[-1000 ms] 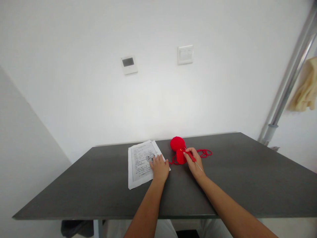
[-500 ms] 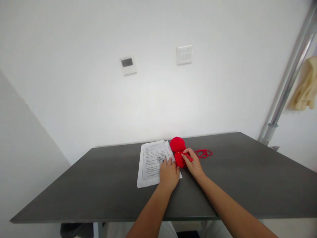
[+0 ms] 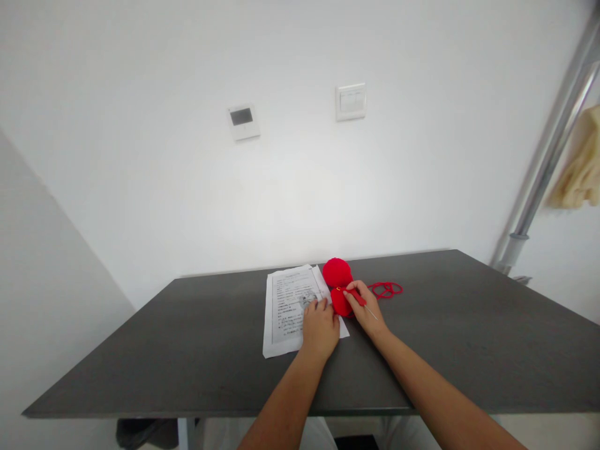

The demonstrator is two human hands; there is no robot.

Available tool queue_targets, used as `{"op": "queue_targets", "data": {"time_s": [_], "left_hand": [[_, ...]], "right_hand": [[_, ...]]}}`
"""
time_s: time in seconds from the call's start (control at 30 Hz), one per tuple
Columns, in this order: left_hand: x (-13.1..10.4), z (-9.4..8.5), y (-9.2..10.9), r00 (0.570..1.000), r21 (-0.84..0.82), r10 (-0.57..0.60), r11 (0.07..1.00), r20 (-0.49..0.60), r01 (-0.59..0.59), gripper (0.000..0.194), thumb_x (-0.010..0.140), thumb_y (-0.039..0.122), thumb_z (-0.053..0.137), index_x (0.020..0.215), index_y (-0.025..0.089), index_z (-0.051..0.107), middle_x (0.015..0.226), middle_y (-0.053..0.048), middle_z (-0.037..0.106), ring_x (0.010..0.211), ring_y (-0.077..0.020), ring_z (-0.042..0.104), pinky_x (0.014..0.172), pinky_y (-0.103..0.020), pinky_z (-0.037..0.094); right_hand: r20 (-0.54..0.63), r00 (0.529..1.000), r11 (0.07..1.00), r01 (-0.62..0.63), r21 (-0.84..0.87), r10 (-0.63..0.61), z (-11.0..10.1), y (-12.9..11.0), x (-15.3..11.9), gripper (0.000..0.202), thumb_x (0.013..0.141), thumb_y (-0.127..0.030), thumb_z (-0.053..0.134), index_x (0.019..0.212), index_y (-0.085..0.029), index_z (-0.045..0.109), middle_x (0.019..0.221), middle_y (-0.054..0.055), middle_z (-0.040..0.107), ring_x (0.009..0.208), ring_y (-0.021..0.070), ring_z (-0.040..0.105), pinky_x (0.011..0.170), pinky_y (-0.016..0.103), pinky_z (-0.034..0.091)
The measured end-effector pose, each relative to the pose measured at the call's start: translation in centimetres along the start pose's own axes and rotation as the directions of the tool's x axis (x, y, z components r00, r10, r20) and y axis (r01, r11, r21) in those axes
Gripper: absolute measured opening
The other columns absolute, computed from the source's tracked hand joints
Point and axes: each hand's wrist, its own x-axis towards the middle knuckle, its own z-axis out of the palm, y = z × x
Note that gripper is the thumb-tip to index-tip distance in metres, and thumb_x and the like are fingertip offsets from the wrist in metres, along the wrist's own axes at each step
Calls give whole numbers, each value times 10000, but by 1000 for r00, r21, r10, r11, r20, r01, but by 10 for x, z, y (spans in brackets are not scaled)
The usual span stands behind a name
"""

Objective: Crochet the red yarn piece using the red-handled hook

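My left hand (image 3: 320,324) lies on the lower right part of a printed sheet (image 3: 285,312), its fingers spread a little, beside the red yarn. In my right hand (image 3: 365,306) is a tool with a red handle (image 3: 359,298) and a thin metal shaft that points down and right. A red knitted piece (image 3: 340,302), with a small yellow ring near its top, lies between my hands. Just behind it sits a round red yarn ball (image 3: 336,272). Loops of loose red yarn (image 3: 387,290) lie to the right of my right hand.
The dark table (image 3: 197,350) reaches back to a white wall. A wall switch (image 3: 350,102) and a small panel (image 3: 244,122) are mounted above. At the far right stand a metal pole (image 3: 539,181) and a hanging cream cloth (image 3: 581,165).
The sheet's lower edge has shifted slightly to the right under my left hand. My right hand keeps its place with the red-handled tool.
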Motion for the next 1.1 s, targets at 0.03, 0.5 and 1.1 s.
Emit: {"op": "queue_targets", "data": {"time_s": [0.03,0.5,1.1], "left_hand": [[0,0,0,1000,28,0,1000,7,0,394,857,219,448,1170,120,665,1314,-135,601,1244,-363,467,1062,-509,350],[18,12,-24,943,-794,-316,598,-102,114,285,793,187,608,1077,181,602,887,-62,694,864,-193,658,832,-329,503],[31,-9,-38,621,-993,-775,95,-115,-66,158,828,99,568,974,143,528,1018,-90,633,721,-118,649,575,-223,547]], "right_hand": [[2,1000,1000,1,-1,-1,0,0,0,183,794,-394,504,807,-212,493,763,21,566,701,194,529,666,316,411],[163,984,996,85,-33,-78,5,-22,-8,202,832,-403,541,837,-204,506,785,28,584,719,190,541,690,304,415],[631,764,966,244,-86,-137,-9,-32,-18,202,884,-328,522,900,-185,663,923,65,708,880,204,646,815,312,479]]}}
